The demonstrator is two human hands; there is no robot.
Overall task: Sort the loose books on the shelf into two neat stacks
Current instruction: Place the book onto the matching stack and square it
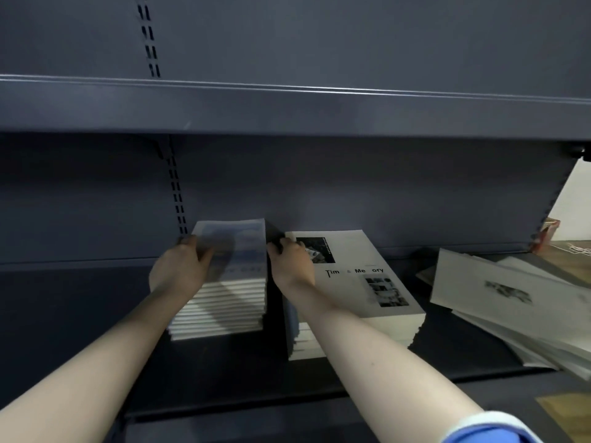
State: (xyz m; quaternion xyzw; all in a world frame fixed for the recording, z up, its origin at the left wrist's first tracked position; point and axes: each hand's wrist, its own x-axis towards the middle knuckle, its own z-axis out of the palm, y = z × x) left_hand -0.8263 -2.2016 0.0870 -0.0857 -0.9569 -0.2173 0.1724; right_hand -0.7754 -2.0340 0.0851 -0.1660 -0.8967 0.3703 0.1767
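Left hand [179,266] and right hand [292,260] clasping the top blue-covered book [238,247] by opposite edges, atop the left stack [220,308]. Beside it, the right stack [361,308]; loose books [505,298] leaning farther right.

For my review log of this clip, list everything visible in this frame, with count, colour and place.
left stack: one stack of many books, bluish top cover, white page edges, mid-shelf.
right stack: one stack, white cover with black photos and lettering, just right of the left stack.
loose books: several, number unclear, white-grey, tilted heap at the shelf's right end.
shelf: one, dark grey, under the books.
upper shelf: one, dark grey, above.
slotted upright: one, dark, on the back panel.
floor: wood tone, lower right.
left hand: holds the left stack's left side.
right hand: fingers curled at the left stack's right edge.
sleeve: blue and white, right arm.
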